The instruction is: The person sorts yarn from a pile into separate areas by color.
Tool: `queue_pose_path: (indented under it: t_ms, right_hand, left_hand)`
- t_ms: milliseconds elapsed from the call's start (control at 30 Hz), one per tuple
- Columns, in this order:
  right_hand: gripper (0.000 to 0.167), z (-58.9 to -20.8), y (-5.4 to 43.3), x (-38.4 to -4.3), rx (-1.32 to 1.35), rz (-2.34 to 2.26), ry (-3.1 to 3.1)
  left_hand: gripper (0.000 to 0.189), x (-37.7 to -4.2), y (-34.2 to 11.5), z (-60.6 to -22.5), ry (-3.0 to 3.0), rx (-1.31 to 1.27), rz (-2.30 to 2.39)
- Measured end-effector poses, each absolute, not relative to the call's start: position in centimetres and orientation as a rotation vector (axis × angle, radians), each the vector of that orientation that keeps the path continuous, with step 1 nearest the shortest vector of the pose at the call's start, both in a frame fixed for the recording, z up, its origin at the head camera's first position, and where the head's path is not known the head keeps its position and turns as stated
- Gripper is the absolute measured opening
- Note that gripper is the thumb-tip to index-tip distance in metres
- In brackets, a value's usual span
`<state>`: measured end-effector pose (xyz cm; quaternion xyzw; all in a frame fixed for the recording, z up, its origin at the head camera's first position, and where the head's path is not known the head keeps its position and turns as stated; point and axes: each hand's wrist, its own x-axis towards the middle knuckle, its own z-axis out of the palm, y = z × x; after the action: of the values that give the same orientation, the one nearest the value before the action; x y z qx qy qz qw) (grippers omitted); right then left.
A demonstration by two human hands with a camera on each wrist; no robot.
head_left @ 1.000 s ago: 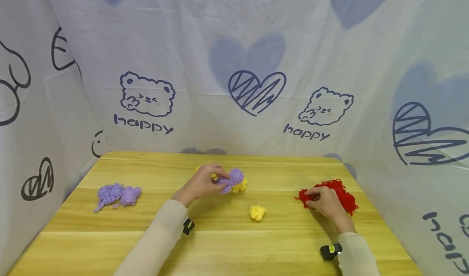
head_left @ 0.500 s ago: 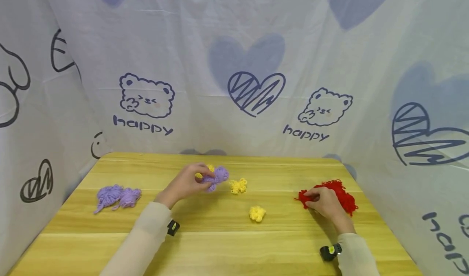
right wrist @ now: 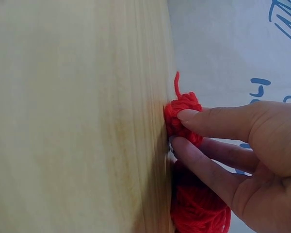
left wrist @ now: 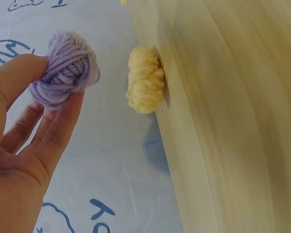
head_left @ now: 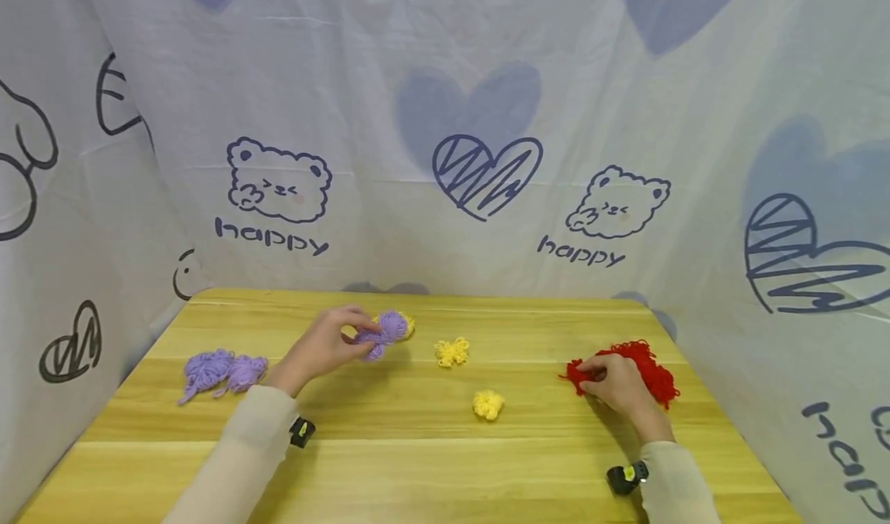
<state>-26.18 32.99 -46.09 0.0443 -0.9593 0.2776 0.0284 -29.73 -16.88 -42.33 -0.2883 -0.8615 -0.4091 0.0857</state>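
Observation:
My left hand (head_left: 321, 348) pinches a small purple bundle of yarn (left wrist: 68, 70) between thumb and fingers, raised above the table toward the back. Behind that bundle lies a yellow yarn clump (left wrist: 145, 81), partly covered by it in the head view. On the right side, my right hand (head_left: 621, 389) holds a small red ball of yarn (right wrist: 184, 102) between thumb and fingertips, down at the tabletop. A loose strand sticks out of its end. Right beside it spreads a larger red yarn heap (head_left: 650, 369), partly hidden by the hand in the head view.
Two purple yarn clumps (head_left: 208, 371) lie side by side at the left of the wooden table (head_left: 417, 478). Near the middle are a flat yellow yarn piece (head_left: 452, 352) and a rounder yellow clump (head_left: 488, 405) closer to me. A printed curtain (head_left: 389, 222) hangs behind the table.
My left hand has moved leftward with the purple yarn, uncovering the flat yellow piece and passing in front of the yellow clump farther back. The right hand stays put on the red yarn.

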Motion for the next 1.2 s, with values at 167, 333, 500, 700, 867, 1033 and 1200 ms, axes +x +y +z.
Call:
queue_pose_path:
  t_ms: [167, 333, 500, 700, 867, 1033, 1200]
  right_hand:
    - [0.024, -46.1, 33.0, -26.2, 0.144, 0.846, -2.963]
    - [0.024, -46.0, 32.9, -26.1, 0.164, 0.84, -2.965]
    - [0.023, -46.2, 32.8, -26.1, 0.161, 0.832, -2.964]
    - [0.024, -46.0, 32.9, -26.1, 0.147, 0.842, -2.963]
    - [0.025, -46.1, 33.3, -26.2, 0.148, 0.835, -2.964]
    - [0.025, -46.3, 33.3, -26.5, 0.159, 0.837, -2.961]
    - [0.025, -46.5, 33.3, -26.5, 0.145, 0.843, -2.963]
  left_hand:
    - [0.021, -29.4, -18.1, -42.4, -2.575, -0.838, -1.217]
    - [0.02, -29.0, -19.3, -42.7, -2.58, -0.815, -1.199]
    - [0.019, -28.6, -20.3, -42.7, -2.586, -0.785, -1.172]
    - [0.017, -28.2, -21.0, -43.0, -2.564, -0.789, -1.145]
    - [0.017, -27.9, -21.5, -43.4, -2.564, -0.787, -1.131]
    - [0.018, -27.5, -22.3, -43.6, -2.569, -0.759, -1.123]
    - [0.018, -27.2, -23.1, -43.9, -2.563, -0.744, -1.107]
